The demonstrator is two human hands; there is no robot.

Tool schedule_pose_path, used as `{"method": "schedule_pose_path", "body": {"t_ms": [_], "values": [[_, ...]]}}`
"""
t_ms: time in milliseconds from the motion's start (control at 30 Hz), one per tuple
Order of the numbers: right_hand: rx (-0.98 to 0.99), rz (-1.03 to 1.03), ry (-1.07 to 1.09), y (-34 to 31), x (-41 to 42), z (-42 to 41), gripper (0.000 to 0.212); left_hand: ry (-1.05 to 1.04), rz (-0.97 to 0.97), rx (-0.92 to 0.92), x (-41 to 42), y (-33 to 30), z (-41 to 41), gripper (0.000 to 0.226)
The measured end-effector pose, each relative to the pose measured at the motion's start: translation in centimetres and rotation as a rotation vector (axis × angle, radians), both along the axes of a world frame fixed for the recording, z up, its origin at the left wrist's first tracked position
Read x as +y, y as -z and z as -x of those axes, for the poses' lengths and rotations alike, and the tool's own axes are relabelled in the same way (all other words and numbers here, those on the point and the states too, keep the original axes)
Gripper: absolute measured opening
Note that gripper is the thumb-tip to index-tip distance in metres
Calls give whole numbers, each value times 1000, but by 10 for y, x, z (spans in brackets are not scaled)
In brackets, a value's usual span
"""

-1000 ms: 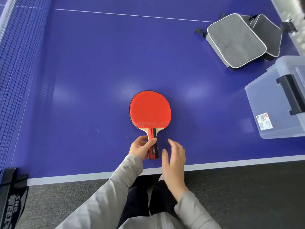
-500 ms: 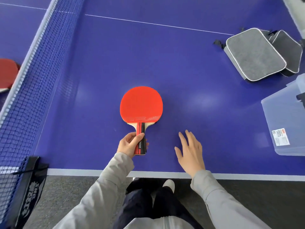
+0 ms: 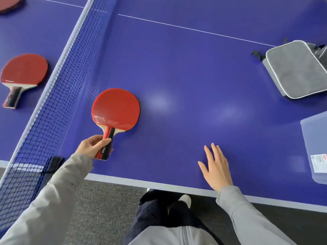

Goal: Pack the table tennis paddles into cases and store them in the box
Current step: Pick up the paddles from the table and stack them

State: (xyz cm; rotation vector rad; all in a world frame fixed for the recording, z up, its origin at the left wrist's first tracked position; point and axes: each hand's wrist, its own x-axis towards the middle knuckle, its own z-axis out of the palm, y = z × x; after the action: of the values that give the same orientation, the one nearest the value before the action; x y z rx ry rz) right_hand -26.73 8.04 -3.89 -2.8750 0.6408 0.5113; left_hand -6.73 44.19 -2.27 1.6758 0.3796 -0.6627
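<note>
A red paddle [image 3: 115, 108] lies on the blue table, close to the net. My left hand [image 3: 92, 146] grips its red and black handle. My right hand [image 3: 216, 167] is open, fingers spread, over the table near the front edge and holds nothing. A second red paddle [image 3: 24, 71] lies beyond the net at the left. The edge of a third paddle [image 3: 9, 3] shows at the top left corner. A grey case [image 3: 295, 69] with white piping lies at the far right, with another case partly hidden behind it. A clear plastic box [image 3: 315, 147] stands at the right edge.
The blue net [image 3: 58, 89] runs diagonally from the top centre to the bottom left, between the held paddle and the two others. The table's white front edge [image 3: 141, 183] is right before my legs. Grey carpet lies below.
The view has swung left, showing the net and two more paddles. My left hand still grips the handle. My right hand has moved off to the right, away from the paddle, and spread open.
</note>
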Motion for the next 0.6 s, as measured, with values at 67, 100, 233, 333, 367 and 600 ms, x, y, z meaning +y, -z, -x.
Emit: {"method": "schedule_pose_path", "body": {"t_ms": [67,100,233,333,367,600], "values": [[7,7,3,0,0,0,62,17,-12,7,6,2,-4,7],[11,11,4,0,0,-1,63,21,-19,10,9,3,-6,9],[19,13,9,0,0,-2,63,42,-61,23,19,10,-12,14],[21,8,18,0,0,-2,63,30,-97,32,21,15,-13,17],[24,9,19,0,0,-1,63,29,-109,29,21,15,-12,20],[24,-47,66,-3,2,-6,62,56,-203,1,7,5,-5,34]]}}
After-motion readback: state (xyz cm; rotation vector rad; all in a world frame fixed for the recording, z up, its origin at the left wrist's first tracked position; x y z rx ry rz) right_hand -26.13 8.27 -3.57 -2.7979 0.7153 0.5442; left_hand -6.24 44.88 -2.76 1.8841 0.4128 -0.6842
